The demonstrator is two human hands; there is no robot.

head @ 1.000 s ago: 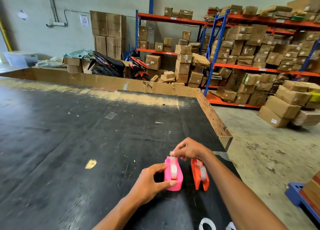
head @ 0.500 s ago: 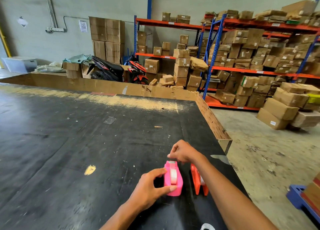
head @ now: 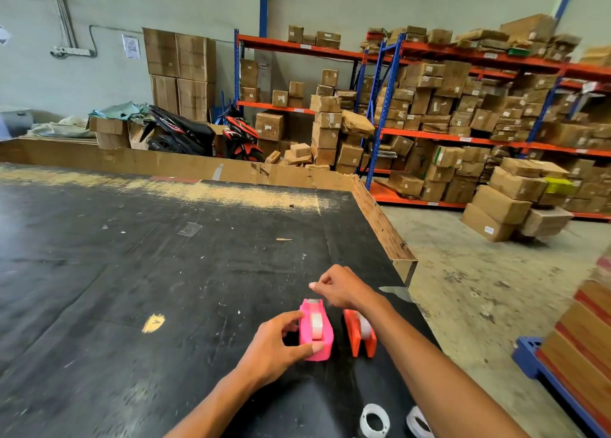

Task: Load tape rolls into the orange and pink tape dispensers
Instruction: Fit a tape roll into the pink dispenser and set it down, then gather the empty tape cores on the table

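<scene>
A pink tape dispenser (head: 319,337) stands on the black table (head: 165,272) with a clear tape roll seated in its slot. My left hand (head: 277,346) grips the dispenser's left side and near end. My right hand (head: 340,287) hovers just above its far cutter end, thumb and forefinger pinched together; whether they hold the tape end is too fine to tell. Right beside it stands an orange tape dispenser (head: 360,335), also with a roll inside, partly hidden by my right forearm.
Two loose tape rolls (head: 375,419) lie at the near table edge. The table's right edge drops to concrete floor. A cardboard rim borders the far side. Shelving with cartons, stacked boxes and two motorbikes stand beyond. A blue pallet with boxes sits at right.
My right hand has lifted slightly off the pink dispenser's far end. My left hand keeps its grip, and both dispensers stay in place.
</scene>
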